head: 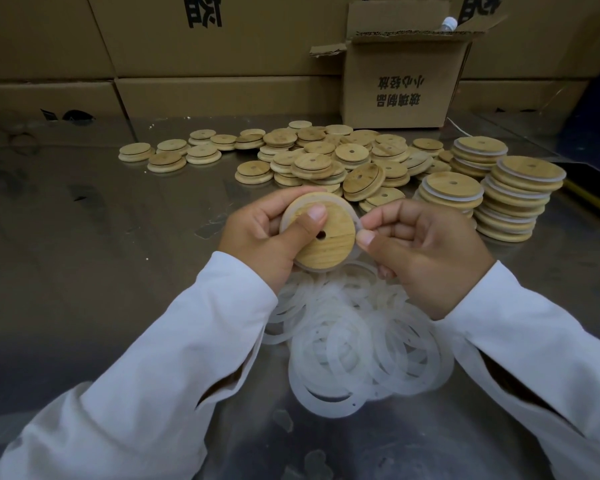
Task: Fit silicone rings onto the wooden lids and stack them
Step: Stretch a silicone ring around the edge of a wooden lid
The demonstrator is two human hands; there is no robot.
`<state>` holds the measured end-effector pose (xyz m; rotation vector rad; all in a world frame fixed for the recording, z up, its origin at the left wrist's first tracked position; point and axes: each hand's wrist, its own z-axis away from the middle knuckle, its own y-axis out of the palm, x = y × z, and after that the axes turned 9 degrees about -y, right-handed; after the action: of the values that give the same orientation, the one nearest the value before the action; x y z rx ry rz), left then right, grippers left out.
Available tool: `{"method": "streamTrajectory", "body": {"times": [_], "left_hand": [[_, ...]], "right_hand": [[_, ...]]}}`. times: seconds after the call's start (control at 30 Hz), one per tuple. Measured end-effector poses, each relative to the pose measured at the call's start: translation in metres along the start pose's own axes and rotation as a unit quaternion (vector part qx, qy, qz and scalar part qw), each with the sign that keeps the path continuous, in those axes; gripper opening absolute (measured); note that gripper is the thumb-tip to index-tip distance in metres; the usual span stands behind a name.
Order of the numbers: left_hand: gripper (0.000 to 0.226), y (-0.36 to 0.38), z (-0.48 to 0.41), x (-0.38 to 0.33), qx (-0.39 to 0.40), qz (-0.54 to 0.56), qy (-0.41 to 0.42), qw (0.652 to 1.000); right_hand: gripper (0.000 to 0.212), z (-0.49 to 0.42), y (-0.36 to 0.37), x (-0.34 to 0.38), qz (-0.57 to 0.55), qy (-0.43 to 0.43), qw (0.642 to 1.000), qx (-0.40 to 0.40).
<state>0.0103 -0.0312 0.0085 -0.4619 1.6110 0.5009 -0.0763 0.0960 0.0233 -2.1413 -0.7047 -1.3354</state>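
Two hands meet above the steel table. My left hand curls round a wooden lid, thumb pressed flat beside its hole. My right hand pinches the silicone ring at the lid's right edge. Loose rings lie beneath, and ringed stacks stand to the right.

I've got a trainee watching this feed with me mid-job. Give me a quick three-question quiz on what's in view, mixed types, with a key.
1. True or false: the left hand holds a wooden lid with its thumb pressed on the lid's face.
2. What does the right hand pinch? A) a second lid; B) the silicone ring at the held lid's edge; C) nothing.
3. Fill in: the stacks of ringed lids stand on the person's ____ side.
Key: 1 true; 2 B; 3 right.
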Motion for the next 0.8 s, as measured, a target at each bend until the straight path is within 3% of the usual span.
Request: {"method": "streamTrajectory", "body": {"times": [0.3, 0.57, 0.8], "left_hand": [[0.034, -0.0057, -0.0013, -0.0014, 0.0, -0.004, -0.01, 1.0], [0.049, -0.0041, -0.0012, -0.0014, 0.029, 0.044, -0.051, 0.997], [0.042, -0.0051, -0.0027, 0.0008, 0.04, 0.025, -0.046, 0.998]], "right_hand": [[0.017, 0.0023, 0.0065, -0.0008, 0.023, 0.008, 1.0, 0.012], [0.017, 0.0017, 0.003, -0.001, 0.008, 0.007, 1.0, 0.007], [0.02, 0.0007, -0.0001, -0.0014, -0.02, 0.024, 0.999, 0.006]]}}
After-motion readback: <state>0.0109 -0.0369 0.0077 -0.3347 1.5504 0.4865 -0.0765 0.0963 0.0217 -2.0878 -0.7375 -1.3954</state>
